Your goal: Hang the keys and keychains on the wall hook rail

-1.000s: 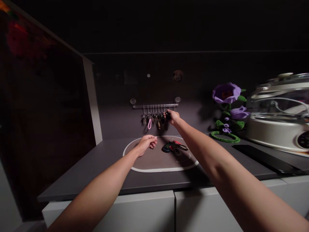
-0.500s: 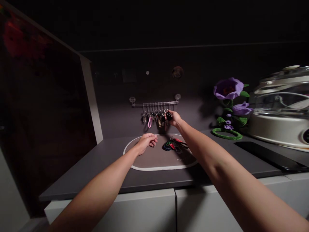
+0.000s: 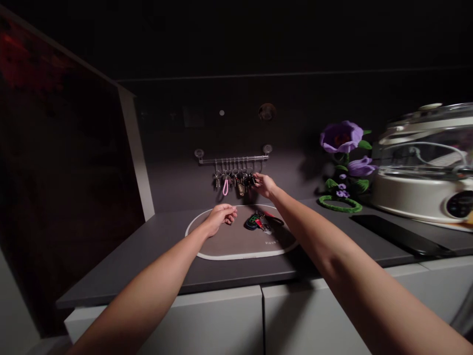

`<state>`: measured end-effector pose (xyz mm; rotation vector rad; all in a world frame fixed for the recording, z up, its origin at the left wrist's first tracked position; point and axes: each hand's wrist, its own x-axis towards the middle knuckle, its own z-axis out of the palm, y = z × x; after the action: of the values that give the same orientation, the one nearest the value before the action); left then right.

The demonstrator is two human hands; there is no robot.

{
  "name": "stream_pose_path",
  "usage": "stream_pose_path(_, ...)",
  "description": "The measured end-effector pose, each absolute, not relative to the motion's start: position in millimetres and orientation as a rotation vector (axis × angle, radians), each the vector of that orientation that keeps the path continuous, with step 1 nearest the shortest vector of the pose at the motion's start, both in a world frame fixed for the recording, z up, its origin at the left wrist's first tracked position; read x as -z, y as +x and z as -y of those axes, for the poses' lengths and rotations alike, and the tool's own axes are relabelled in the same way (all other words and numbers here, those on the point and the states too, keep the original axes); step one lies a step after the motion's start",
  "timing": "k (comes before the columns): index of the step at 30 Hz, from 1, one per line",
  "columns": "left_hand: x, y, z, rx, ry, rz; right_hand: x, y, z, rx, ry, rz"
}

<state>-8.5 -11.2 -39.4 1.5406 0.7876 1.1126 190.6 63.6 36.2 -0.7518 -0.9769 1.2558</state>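
A clear rail (image 3: 233, 159) with hooks is fixed to the dark wall, and several key rings (image 3: 241, 187) hang from it, one with a pink loop (image 3: 225, 186). At the right end of the row, my right hand (image 3: 265, 186) has its fingers closed at a dark key bunch (image 3: 252, 179). My left hand (image 3: 221, 218) hovers over the left part of the brown mat (image 3: 221, 242), its fingers curled together; whether something small is between them cannot be made out. More keys with a dark fob (image 3: 252, 222) and red parts lie on the mat.
Purple flowers (image 3: 342, 137) with a green ring base stand on the grey counter (image 3: 148, 256) at the right. Beside them are a black flat object (image 3: 395, 233) and a white appliance with a clear cover (image 3: 417, 192). A dark panel borders the left side.
The view has shifted slightly, so the scene sits a little further left. My right hand stays at the hanging keys, with the dark bunch now beside its fingertips at the row's end.
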Motion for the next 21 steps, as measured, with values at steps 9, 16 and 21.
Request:
stream_pose_path(9,36.6,-5.0,17.2,-1.113,1.552,-0.853,-31.8,193.6,-47.5,-1.2,-0.887,0.924)
stream_pose_path(16,32.0,-3.3,17.9,-1.121,1.449,-0.95,-32.3,189.2,-20.5,-1.14,-0.879,0.961)
stream_pose_path(21,15.7,0.6,22.8,-1.064,1.496,-1.12,-30.1,191.3,4.5,-1.145,-0.847,1.034)
